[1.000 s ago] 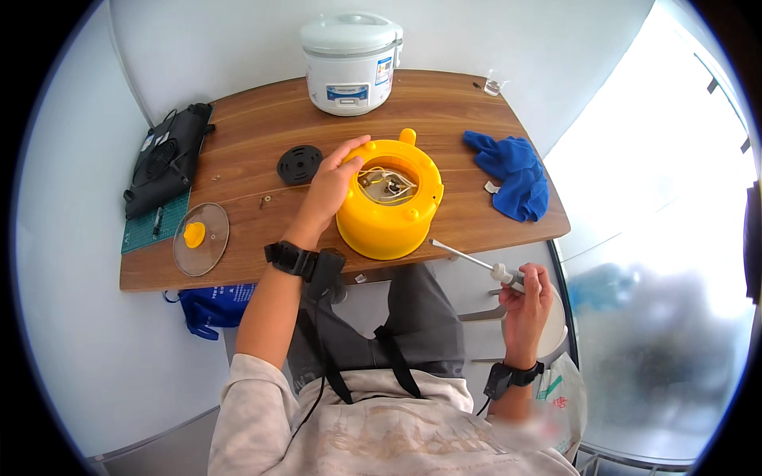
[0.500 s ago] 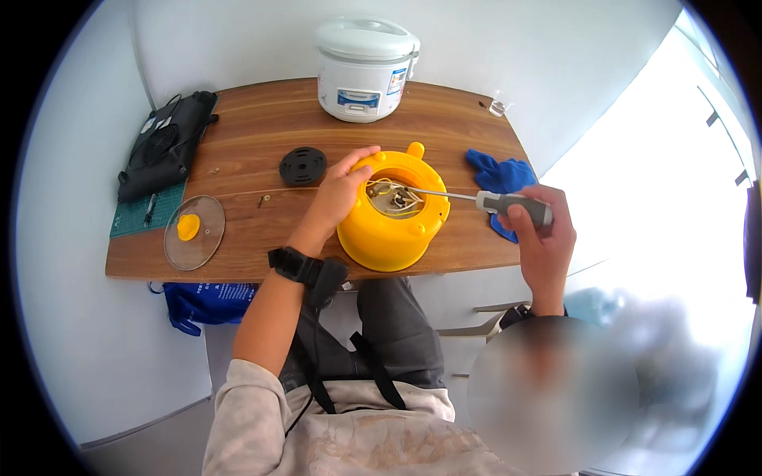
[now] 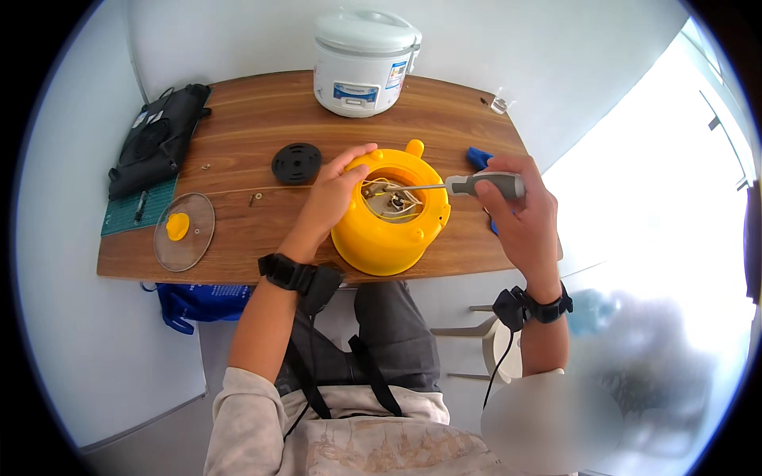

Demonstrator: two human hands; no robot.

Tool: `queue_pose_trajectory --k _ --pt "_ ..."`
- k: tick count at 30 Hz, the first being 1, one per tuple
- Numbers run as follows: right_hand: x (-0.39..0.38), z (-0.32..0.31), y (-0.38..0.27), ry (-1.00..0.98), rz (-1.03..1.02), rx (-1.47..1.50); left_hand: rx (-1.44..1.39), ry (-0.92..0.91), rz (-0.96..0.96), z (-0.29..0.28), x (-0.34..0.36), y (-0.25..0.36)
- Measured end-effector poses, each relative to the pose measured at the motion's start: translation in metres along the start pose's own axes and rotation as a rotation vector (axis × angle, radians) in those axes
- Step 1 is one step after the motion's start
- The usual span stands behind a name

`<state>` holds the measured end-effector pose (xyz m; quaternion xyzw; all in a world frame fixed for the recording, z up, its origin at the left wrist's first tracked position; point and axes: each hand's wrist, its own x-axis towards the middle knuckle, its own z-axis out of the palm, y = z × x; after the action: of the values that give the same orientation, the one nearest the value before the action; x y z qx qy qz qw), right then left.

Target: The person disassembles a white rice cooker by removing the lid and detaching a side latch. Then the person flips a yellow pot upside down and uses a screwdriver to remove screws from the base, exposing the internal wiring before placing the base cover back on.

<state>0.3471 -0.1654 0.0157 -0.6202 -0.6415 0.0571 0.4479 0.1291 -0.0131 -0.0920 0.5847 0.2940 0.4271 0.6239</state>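
Note:
A yellow round appliance housing [image 3: 377, 252] stands on the table with its round opening facing up. Inside it, white and yellow wires [image 3: 409, 198] and metal parts show. My left hand [image 3: 333, 194] grips the left side of its rim, thumb on top. In my right hand [image 3: 524, 222] is a screwdriver with a grey handle [image 3: 496, 186], its shaft lying nearly level across the opening. The tip reaches in among the wires at the left inner side; what it touches is too small to tell.
Behind the housing stands a white rice cooker [image 3: 355, 71]. To the left lie a black slotted disc [image 3: 296, 163], small screws [image 3: 254, 198], a glass lid [image 3: 194, 247], a black appliance [image 3: 163, 135] and a green mat [image 3: 119, 218]. Rightward are a blue cloth [image 3: 478, 157] and a clear cup [image 3: 499, 104].
My right hand and the screwdriver have moved left and slightly up, and the tip has gone from the opening's middle to its left inner side. My left hand keeps its hold.

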Motion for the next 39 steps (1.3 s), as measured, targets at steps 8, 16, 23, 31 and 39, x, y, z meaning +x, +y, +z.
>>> queue_pose_trajectory --k 8,16,23,31,39 --pt "0.021 0.002 -0.01 -0.061 -0.034 -0.052 -0.016 -0.034 -0.034 0.004 -0.004 0.008" --pt "0.034 0.01 -0.025 -0.1 -0.164 -0.109 0.0 -0.045 -0.011 0.0 -0.003 0.005" --pt "0.046 0.021 -0.028 -0.134 -0.287 -0.136 0.026 -0.042 -0.01 0.002 -0.001 0.005" --pt "0.049 0.026 -0.046 -0.224 -0.211 -0.09 -0.034 -0.036 -0.044 0.001 -0.003 0.0" --pt "0.057 0.039 -0.036 -0.274 -0.189 0.03 0.006 -0.044 -0.014 0.0 -0.004 0.003"
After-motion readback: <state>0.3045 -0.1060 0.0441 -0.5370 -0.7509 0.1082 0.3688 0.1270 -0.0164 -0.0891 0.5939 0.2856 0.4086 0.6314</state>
